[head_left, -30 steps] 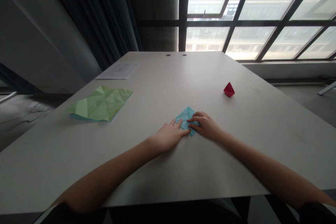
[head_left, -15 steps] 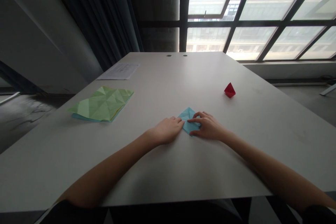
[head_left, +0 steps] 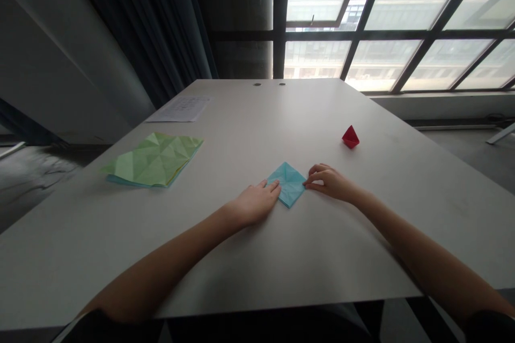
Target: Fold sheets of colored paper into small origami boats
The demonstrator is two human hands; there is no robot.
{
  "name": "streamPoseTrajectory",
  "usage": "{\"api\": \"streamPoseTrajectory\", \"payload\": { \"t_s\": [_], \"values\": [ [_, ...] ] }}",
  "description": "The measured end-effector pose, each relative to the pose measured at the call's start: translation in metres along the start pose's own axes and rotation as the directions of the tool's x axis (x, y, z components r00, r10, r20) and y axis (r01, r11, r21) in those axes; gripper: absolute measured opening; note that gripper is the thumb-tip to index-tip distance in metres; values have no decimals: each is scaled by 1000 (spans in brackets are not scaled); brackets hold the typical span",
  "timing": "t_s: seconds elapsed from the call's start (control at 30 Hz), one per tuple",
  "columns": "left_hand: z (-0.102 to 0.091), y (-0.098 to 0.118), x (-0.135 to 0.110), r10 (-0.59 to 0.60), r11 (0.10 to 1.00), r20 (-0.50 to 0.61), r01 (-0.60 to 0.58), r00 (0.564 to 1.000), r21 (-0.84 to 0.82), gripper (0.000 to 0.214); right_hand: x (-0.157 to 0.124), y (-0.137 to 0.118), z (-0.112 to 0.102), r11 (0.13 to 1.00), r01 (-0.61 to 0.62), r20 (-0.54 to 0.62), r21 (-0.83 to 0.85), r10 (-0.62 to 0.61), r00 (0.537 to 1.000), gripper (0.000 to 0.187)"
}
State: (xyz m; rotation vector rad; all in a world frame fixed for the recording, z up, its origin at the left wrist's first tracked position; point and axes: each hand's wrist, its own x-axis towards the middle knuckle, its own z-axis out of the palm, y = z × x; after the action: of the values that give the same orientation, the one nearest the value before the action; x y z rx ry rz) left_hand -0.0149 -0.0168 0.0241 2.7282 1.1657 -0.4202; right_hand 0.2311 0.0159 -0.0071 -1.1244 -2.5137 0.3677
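Note:
A small folded blue paper square lies flat on the grey table, turned like a diamond. My left hand rests on the table with its fingers stretched out, the tips pressing the paper's left corner. My right hand sits at the paper's right corner, fingers curled and pinched together at that corner.
A red folded paper figure stands further back on the right. A stack of creased green and blue sheets lies on the left. A printed white sheet lies at the far left edge. Windows run behind the table.
My right hand slid off the top of the blue paper to its right corner, uncovering the whole square. My left hand drew back slightly to the left corner.

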Motion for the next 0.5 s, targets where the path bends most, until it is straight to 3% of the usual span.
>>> {"api": "streamPoseTrajectory", "payload": {
  "t_s": [0.3, 0.4, 0.5],
  "values": [
    [-5, 5, -5, -182, 980, 79, 187, 980, -65, 50, 1, 0, -4, 997, 12, -9, -78, -13, 1000, 18],
    [-6, 6, -7, -232, 969, 64, 237, 971, -67, 50, 0, -1, -6, 994, -29, -23, -106, 26, 999, 21],
    [-5, 5, -8, -201, 979, 6, 201, 980, -38, 50, 0, -1, -4, 993, -85, -63, -83, 80, 995, 22]
  ]
}}
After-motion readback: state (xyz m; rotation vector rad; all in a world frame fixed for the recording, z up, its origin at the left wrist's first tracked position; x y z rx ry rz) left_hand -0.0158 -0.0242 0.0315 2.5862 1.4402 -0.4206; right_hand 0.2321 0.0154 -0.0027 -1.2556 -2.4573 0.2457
